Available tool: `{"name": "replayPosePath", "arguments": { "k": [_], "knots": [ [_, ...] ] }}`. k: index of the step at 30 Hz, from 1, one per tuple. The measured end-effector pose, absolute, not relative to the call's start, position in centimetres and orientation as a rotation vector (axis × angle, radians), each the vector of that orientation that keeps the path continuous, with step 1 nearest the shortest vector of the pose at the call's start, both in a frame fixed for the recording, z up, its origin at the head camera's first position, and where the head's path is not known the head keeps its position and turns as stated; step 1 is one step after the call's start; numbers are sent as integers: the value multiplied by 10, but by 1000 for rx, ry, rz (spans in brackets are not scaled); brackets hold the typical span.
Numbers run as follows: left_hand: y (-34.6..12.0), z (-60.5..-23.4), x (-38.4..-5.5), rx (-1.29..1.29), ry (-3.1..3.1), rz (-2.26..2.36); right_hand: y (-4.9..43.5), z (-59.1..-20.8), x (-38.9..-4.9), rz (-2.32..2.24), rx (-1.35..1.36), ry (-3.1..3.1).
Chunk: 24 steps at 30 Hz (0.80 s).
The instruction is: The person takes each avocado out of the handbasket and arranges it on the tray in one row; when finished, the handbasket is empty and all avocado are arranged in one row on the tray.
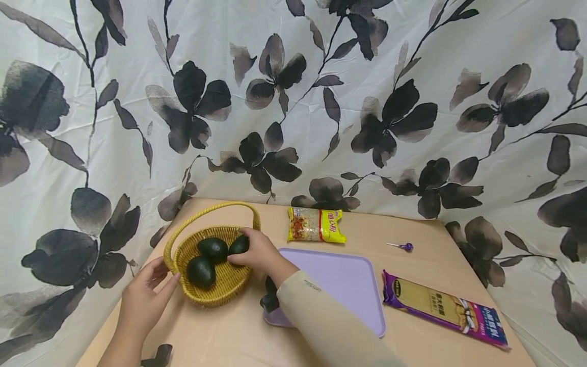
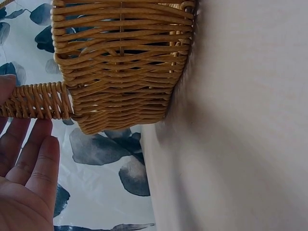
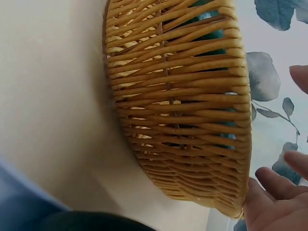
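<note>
Dark-green avocado (image 1: 237,245) is held in your right hand (image 1: 262,253) at the basket's (image 1: 229,283) right side, while your left hand (image 1: 145,297) grips the handle (image 1: 168,253) at its left; two more avocados (image 1: 201,272) lie inside the basket, a lilac tray (image 1: 341,278) to its right.

i see a tan bench (image 1: 238,336), bearing a wicker basket (image 1: 229,285), lilac tray (image 1: 339,280), yellow packet (image 1: 316,225), purple-headed tool (image 1: 406,247), pasta pack (image 1: 445,310)
</note>
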<state>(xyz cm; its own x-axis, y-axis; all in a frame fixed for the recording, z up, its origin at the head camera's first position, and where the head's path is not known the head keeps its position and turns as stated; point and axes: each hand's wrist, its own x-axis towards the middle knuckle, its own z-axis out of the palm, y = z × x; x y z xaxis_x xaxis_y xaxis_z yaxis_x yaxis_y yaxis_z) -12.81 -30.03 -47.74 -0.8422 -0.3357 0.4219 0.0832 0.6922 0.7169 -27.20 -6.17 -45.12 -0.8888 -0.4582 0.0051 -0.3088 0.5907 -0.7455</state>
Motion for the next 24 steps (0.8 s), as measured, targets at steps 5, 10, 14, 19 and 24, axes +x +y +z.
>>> {"name": "replayPosePath", "arguments": {
  "k": [5, 10, 14, 19, 24],
  "knots": [
    [-301, -479, -128, 191, -2366, -1039, -70, -449, -274, -1091, -638, 2667],
    [-300, -478, -128, 195, -2364, -1026, -76, -452, -278, -1016, -649, 2692],
    [-300, -479, -129, 187, -2366, -1032, -79, -455, -281, -965, -688, 2700],
    [-301, -482, -129, 179, -2356, -1051, -83, -459, -282, -917, -714, 2701],
    [-303, -481, -129, 169, -2342, -1036, -86, -458, -284, -763, -776, 2722]
  ]
}}
